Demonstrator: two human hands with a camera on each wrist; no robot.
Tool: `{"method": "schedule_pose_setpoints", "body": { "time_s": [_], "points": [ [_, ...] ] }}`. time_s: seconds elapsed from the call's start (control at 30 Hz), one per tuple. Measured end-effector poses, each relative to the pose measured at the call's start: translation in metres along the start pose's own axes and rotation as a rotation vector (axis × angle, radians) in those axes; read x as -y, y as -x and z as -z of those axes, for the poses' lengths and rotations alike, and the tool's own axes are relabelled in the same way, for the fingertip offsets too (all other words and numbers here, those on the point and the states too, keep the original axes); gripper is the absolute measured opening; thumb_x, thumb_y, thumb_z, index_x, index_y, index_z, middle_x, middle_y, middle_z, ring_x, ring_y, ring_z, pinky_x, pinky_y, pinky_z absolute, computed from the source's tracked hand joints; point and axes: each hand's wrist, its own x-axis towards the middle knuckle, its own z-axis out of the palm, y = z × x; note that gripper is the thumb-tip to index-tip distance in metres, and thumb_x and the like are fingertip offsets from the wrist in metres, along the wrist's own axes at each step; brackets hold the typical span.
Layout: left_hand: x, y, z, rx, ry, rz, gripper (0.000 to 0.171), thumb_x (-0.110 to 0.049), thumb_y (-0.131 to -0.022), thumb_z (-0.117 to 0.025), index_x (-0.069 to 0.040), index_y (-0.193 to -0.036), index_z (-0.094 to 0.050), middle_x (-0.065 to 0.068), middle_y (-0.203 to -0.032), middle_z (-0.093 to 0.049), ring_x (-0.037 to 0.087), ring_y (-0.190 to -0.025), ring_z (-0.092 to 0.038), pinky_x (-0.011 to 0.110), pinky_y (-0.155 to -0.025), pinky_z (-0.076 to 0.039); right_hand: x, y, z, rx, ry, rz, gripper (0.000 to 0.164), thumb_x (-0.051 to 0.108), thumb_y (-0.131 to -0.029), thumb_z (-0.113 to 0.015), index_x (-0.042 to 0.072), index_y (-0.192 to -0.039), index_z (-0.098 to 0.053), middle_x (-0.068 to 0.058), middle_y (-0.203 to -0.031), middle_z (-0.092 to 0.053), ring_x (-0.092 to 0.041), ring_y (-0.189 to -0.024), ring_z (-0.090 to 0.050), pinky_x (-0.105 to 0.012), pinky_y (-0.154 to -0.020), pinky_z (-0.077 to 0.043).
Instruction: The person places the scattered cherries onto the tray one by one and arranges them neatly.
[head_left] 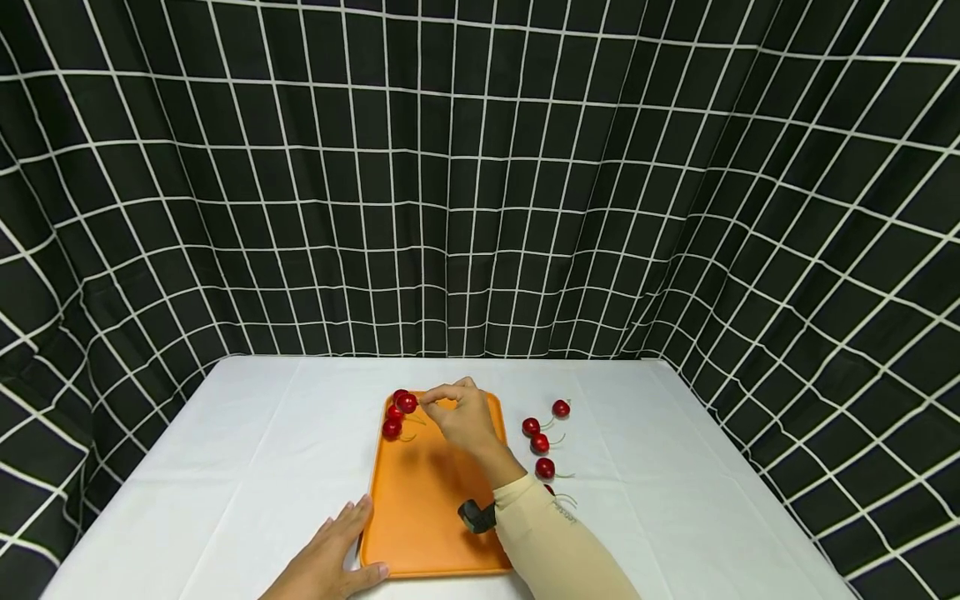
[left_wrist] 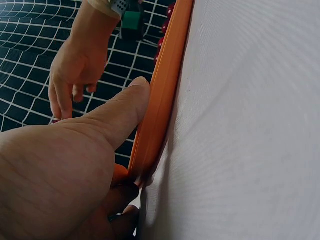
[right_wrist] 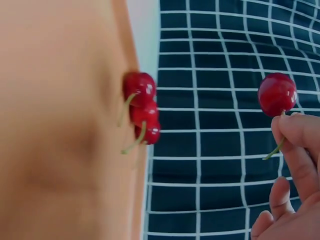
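My right hand (head_left: 462, 418) pinches a red cherry (right_wrist: 277, 94) by its green stem between thumb and fingertips. The cherry hangs above the far left corner of an orange tray (head_left: 408, 517). Below it, several cherries (head_left: 392, 429) lie in that corner along the left rim, stems pointing inward. At the near left corner my left hand (head_left: 327, 554) rests against the tray, fingers extended along the left side and thumb by the front edge. In the left wrist view, its thumb (left_wrist: 122, 107) touches the orange rim (left_wrist: 162, 85); the other fingers are partly hidden.
Several more cherries (head_left: 545, 468) with stems lie on the white tablecloth (head_left: 637, 500) right of the tray; my right sleeve partly covers the nearest. A black curtain with white grid lines (head_left: 450, 183) stands behind and at both sides of the table.
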Motion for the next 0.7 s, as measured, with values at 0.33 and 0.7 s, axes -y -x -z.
{"method": "schedule_pose_setpoints", "body": {
  "time_s": [0.33,0.7],
  "points": [
    [0.0,0.001,0.001,0.027,0.004,-0.029,0.105,-0.059,-0.072,-0.074,0.003,-0.147,-0.033,0.022,-0.153,-0.028,0.045,-0.139,-0.018,0.066,-0.107,-0.011,-0.017,-0.003,-0.02,0.09,0.062,-0.005,0.005,0.008,-0.083,-0.077,0.013,-0.083,-0.079,0.005,-0.083,-0.067,-0.025,-0.083,-0.053,-0.033,-0.075,-0.046],
    [-0.001,0.002,0.002,0.034,0.02,-0.021,0.105,-0.058,-0.073,-0.075,0.002,-0.148,-0.032,0.022,-0.153,-0.026,0.047,-0.139,-0.018,0.068,-0.105,-0.011,-0.022,-0.003,-0.039,0.213,0.144,-0.018,0.011,0.009,-0.082,-0.077,0.019,-0.077,-0.079,0.015,-0.082,-0.07,-0.01,-0.087,-0.058,-0.027,-0.077,-0.048]
  ]
}}
